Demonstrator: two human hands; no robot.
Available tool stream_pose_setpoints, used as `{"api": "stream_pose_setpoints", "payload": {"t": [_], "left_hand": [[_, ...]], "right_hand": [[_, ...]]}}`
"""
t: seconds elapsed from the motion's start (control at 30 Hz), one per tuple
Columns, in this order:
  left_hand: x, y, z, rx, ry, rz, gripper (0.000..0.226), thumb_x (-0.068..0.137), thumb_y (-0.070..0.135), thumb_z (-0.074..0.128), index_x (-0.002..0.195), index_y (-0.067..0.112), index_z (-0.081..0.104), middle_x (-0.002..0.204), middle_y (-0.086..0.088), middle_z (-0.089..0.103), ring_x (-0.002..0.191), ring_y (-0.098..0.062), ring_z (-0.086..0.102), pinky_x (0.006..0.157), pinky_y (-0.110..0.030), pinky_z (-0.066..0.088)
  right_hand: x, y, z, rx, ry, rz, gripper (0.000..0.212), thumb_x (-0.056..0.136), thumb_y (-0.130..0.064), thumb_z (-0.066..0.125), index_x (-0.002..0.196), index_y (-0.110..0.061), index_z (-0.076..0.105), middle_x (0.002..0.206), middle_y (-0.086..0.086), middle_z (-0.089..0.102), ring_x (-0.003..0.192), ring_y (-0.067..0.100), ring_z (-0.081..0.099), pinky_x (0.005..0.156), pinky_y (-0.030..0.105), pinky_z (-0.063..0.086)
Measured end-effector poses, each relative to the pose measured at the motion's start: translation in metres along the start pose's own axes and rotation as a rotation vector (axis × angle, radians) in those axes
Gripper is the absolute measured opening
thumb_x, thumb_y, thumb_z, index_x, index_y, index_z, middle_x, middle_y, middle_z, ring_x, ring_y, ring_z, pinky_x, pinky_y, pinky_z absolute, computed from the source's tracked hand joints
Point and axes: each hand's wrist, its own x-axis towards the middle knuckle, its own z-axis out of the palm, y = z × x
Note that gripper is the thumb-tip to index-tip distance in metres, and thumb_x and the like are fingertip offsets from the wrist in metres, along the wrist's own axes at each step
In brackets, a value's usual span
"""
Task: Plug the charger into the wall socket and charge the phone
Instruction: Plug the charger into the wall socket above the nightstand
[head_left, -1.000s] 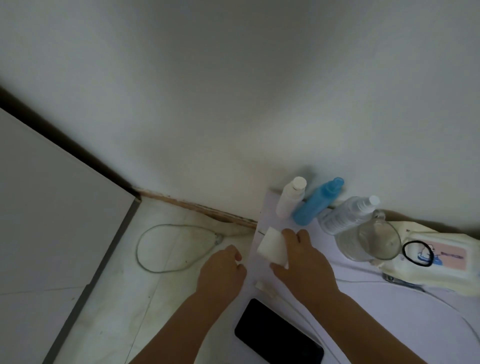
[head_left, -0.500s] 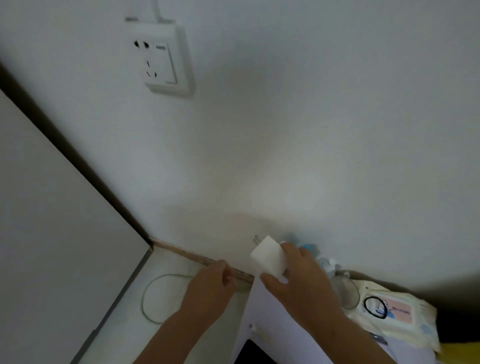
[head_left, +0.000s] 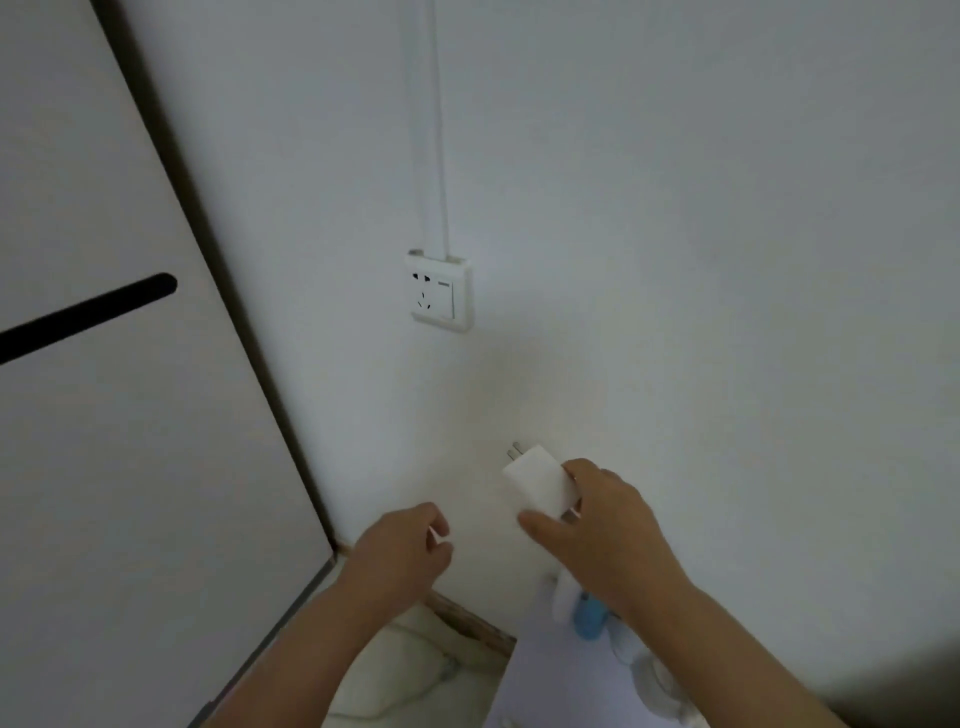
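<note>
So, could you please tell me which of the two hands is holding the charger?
The right hand grips the white charger, prongs pointing up towards the socket; the left hand is loosely curled, not on the charger.

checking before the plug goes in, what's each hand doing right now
Left hand: loosely curled, holding nothing visible.
Right hand: closed on the white charger, prongs pointing up toward the wall socket, not yet plugged in.

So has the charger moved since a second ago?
Yes. The right hand has lifted the charger off the table, up the wall toward the wall socket; its prongs point at the socket but remain below it.
</note>
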Motion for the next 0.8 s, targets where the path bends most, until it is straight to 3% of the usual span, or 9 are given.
{"api": "stream_pose_setpoints", "payload": {"t": [0.1,0.3,0.47,0.6,0.7,0.8], "left_hand": [[-0.006,0.0,-0.024,0.016,0.031,-0.009,0.02,0.085,0.026,0.054,0.102,0.016,0.059,0.087,0.004,0.058,0.075,-0.011,0.052,0.068,-0.021,0.038],[-0.005,-0.009,-0.069,0.004,0.076,0.002,0.02,0.085,0.028,0.054,0.102,0.017,0.058,0.084,0.006,0.056,0.071,-0.008,0.051,0.058,-0.018,0.038],[0.014,-0.02,-0.098,0.016,0.099,0.052,0.021,0.085,0.029,0.054,0.102,0.017,0.058,0.084,0.005,0.056,0.076,-0.011,0.054,0.064,-0.02,0.04],[0.037,-0.034,-0.123,0.039,0.086,0.1,0.022,0.085,0.029,0.053,0.102,0.016,0.059,0.086,0.004,0.058,0.078,-0.014,0.054,0.072,-0.024,0.042],[0.059,-0.045,-0.138,0.047,0.049,0.131,0.023,0.085,0.03,0.052,0.102,0.017,0.058,0.093,0.0,0.063,0.086,-0.017,0.058,0.081,-0.028,0.047],[0.08,-0.054,-0.148,0.049,0.036,0.185,0.022,0.085,0.031,0.052,0.101,0.017,0.059,0.09,0.002,0.061,0.087,-0.017,0.058,0.081,-0.028,0.046]], "right_hand": [[0.005,-0.025,-0.013,0.0,0.016,-0.054,0.047,0.073,-0.047,0.065,0.107,-0.017,0.051,0.09,0.0,0.055,0.082,0.018,0.058,0.069,0.029,0.049],[0.02,-0.075,-0.024,0.09,0.002,-0.038,0.042,0.072,-0.047,0.063,0.098,-0.015,0.053,0.082,0.004,0.064,0.068,0.025,0.064,0.064,0.039,0.058],[0.043,-0.109,-0.007,0.263,-0.022,0.05,0.034,0.073,-0.043,0.065,0.088,-0.015,0.053,0.069,0.001,0.062,0.037,0.009,0.057,0.042,0.025,0.051],[0.067,-0.129,0.014,0.398,-0.009,0.129,0.035,0.075,-0.042,0.065,0.087,-0.01,0.055,0.07,0.008,0.066,0.035,0.013,0.056,0.046,0.028,0.051],[0.085,-0.14,0.029,0.447,0.014,0.198,0.036,0.076,-0.042,0.063,0.084,-0.008,0.055,0.053,0.008,0.063,0.03,0.013,0.054,0.045,0.025,0.048],[0.1,-0.148,0.045,0.542,0.043,0.261,0.037,0.078,-0.039,0.063,0.083,-0.004,0.055,0.055,0.008,0.061,0.038,0.019,0.059,0.049,0.031,0.053]]}}
